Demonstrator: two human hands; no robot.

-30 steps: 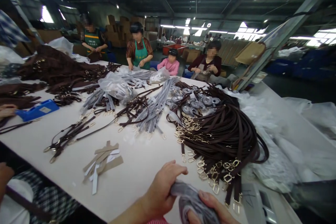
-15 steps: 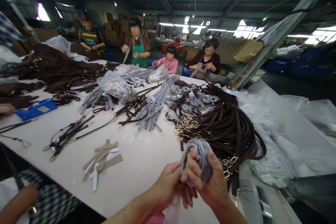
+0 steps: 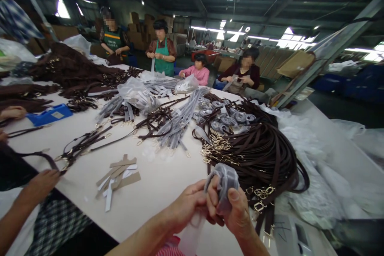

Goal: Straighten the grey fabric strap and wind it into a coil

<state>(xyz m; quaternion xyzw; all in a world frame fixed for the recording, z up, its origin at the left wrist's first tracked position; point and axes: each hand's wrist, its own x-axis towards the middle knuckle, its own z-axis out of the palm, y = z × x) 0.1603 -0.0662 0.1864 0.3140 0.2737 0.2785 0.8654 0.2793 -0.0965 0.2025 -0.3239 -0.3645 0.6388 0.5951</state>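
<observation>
Both my hands meet low in the middle of the view, over the near edge of a white table (image 3: 168, 176). My right hand (image 3: 237, 212) is closed round a rolled grey plastic-wrapped strap (image 3: 225, 182), thumb pressed on its front. My left hand (image 3: 187, 206) pinches the lower end of the same wrapping, where pale plastic (image 3: 192, 234) hangs down. Just right of my hands lies a big heap of dark brown straps with gold buckles (image 3: 261, 156).
Wrapped grey strap rolls (image 3: 228, 118), grey sleeved straps (image 3: 177, 122) and loose brown straps (image 3: 81, 148) cover the table. Cardboard strips (image 3: 118, 176) lie near the front. A blue box (image 3: 49, 114) sits left. Another person's hand (image 3: 39, 184) works at the near left; several people stand at the far end.
My hands lifted the wrapped strap from the table edge up in front of me, the right hand now gripping it upright. The person at the left brought a hand and a strap forward.
</observation>
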